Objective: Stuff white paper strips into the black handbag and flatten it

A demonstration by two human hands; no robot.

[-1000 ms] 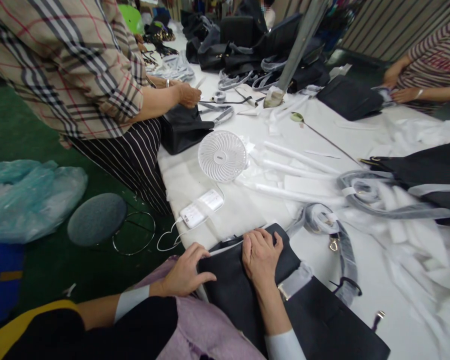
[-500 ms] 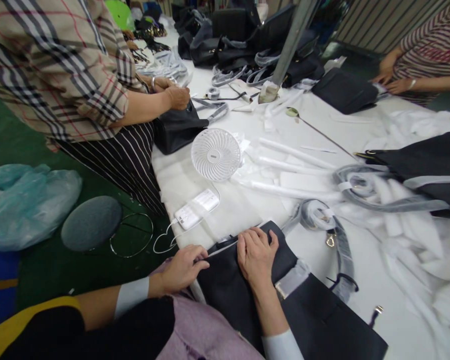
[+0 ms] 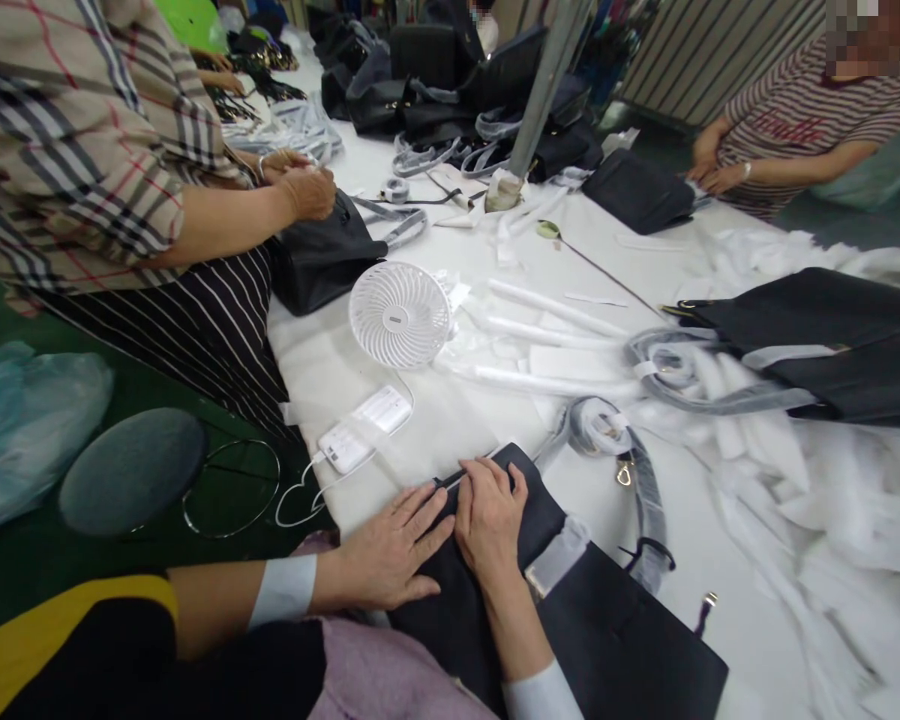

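Note:
A black handbag (image 3: pixel 607 620) lies flat on the table at my front, with a clear-wrapped tab (image 3: pixel 559 560) on its face. My left hand (image 3: pixel 401 550) rests on the bag's left part, palm down, fingers stretched out and apart. Beside it, my right hand (image 3: pixel 489 515) lies on the bag near its top edge, fingers slightly bent and spread. A plastic-wrapped strap (image 3: pixel 649 500) with a gold clasp (image 3: pixel 625 472) lies just past the bag. A small buckled tab (image 3: pixel 707 612) sticks out at its right side.
A white fan (image 3: pixel 400 315) and a cabled power bank (image 3: pixel 365 428) stand ahead on the white table (image 3: pixel 300 365). One co-worker's hands (image 3: pixel 300 185) hold a black bag at left; another's hands (image 3: pixel 712 170) touch one at far right. White wrapping (image 3: pixel 855 500) covers the right. A stool (image 3: pixel 135 470) stands at left.
My left hand has moved right onto the bag, its fingers going from bent at the edge to stretched flat. The view has turned slightly right. My right hand stays on the bag.

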